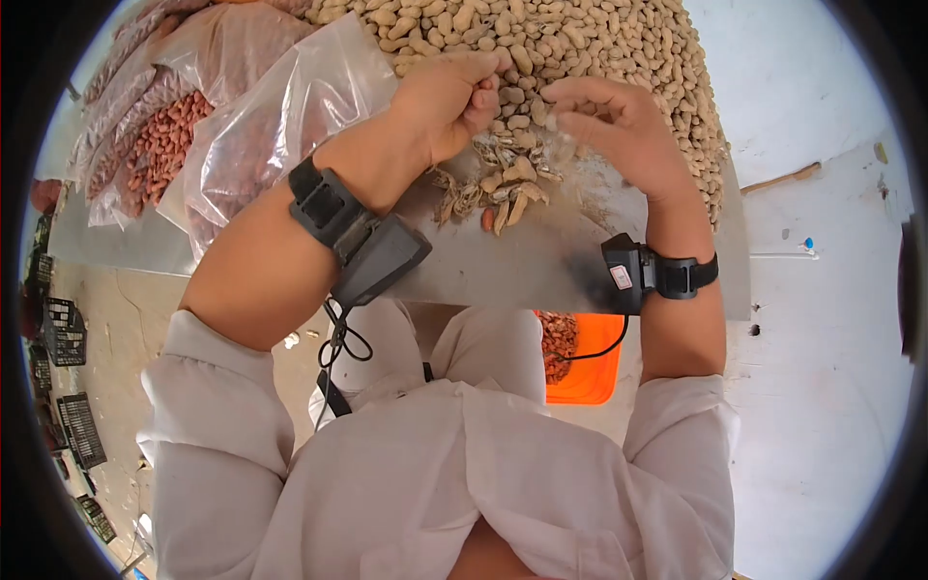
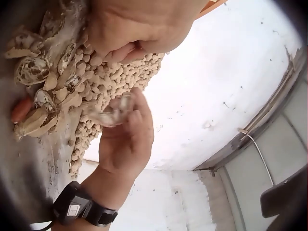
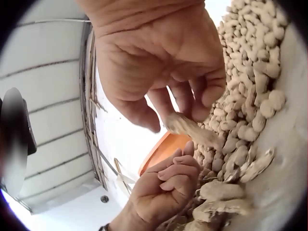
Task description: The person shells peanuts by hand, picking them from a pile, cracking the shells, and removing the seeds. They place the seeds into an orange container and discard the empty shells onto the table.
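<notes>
My left hand [image 1: 449, 101] is over the near edge of the peanut heap [image 1: 590, 43], its fingers curled in; nothing shows in its grasp. To its right is my right hand [image 1: 619, 126], thumb and fingers spread apart. A blurred, split peanut shell [image 3: 190, 130] lies just at the right hand's fingertips in the right wrist view, its pale inside showing in the left wrist view. Below both hands, broken shells [image 1: 517, 179] are scattered on the metal tabletop [image 1: 474, 261], with one red peanut kernel [image 1: 487, 220] beside them.
Clear plastic bags [image 1: 290, 116] with red kernels [image 1: 164, 145] stand at the left of the table. An orange tub [image 1: 590, 372] with reddish contents is below the table's front edge. Black crates [image 1: 82, 430] line the floor at far left. A white surface lies at right.
</notes>
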